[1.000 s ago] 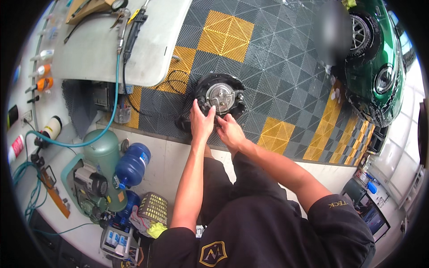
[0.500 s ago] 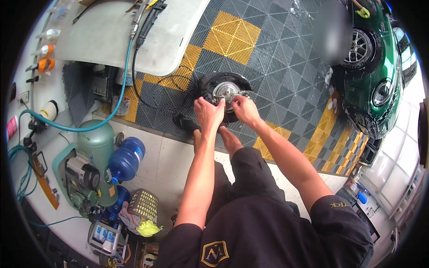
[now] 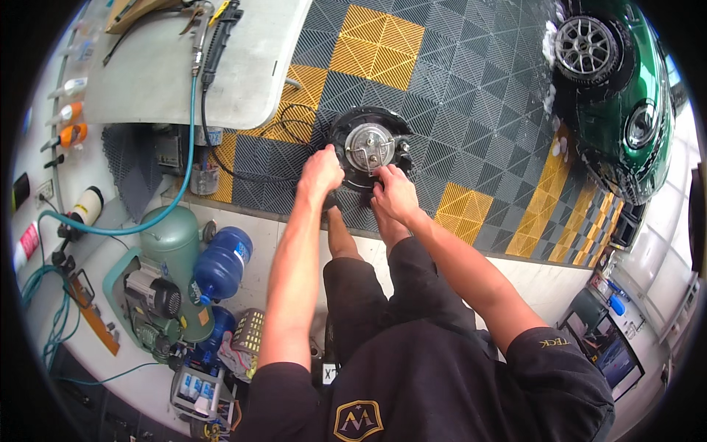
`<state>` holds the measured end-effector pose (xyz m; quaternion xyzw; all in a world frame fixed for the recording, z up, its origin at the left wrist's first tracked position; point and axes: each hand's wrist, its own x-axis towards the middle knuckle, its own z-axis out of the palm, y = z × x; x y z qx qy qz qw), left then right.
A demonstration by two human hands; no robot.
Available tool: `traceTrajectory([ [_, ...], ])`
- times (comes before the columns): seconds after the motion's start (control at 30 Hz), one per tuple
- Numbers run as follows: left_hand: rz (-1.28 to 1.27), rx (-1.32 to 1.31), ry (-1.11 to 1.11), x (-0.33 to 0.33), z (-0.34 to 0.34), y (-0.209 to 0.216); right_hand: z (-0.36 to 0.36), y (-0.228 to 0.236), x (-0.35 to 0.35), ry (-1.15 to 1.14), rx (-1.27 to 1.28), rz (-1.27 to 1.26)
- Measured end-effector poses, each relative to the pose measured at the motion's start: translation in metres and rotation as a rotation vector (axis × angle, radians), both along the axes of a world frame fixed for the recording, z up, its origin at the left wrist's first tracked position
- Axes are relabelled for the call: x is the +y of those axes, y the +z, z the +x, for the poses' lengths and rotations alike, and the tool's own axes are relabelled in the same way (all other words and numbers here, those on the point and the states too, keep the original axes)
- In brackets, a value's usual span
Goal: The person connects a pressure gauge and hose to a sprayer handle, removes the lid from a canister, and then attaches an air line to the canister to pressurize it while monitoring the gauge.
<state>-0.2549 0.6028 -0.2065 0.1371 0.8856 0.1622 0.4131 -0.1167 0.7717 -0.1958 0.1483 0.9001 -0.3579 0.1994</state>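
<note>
Between my feet and the grey mat stands a round black vessel point(image 3: 390, 120) with a silver metal lid point(image 3: 359, 147). Thin metal rods or clamps cross the lid. My left hand point(image 3: 322, 172) is closed at the vessel's left rim; whatever its curled fingers grip is hidden. At the lid's near edge, my right hand point(image 3: 396, 194) has its fingers bent and pressed together by the lower end of a metal rod. What they pinch is too small to make out.
A pale table point(image 3: 169, 88) at the upper left bears a black spray gun point(image 3: 222, 40); a teal hose point(image 3: 193, 132) loops down from it. A green air compressor point(image 3: 173, 239) and blue water jugs point(image 3: 222, 263) stand left. A soapy green car point(image 3: 639, 96) is at right.
My left hand has moved left from the lid to the vessel's rim. My right hand has come down to the lid's near edge. The view has shifted, and more of the lid shows.
</note>
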Motion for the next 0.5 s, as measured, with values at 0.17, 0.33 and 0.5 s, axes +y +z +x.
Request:
traceTrajectory([
  [0.17, -0.032, -0.035, -0.381, -0.005, -0.025, 0.003, 0.001, -0.002, 0.008, -0.023, 0.025, -0.054],
  [0.33, -0.025, -0.005, -0.491, -0.003, -0.034, 0.023, -0.007, 0.0, 0.017, -0.133, -0.014, -0.201],
  [0.5, 0.079, 0.04, -0.152, -0.01, -0.016, 0.033, -0.025, 0.007, 0.024, -0.364, -0.099, -0.25],
])
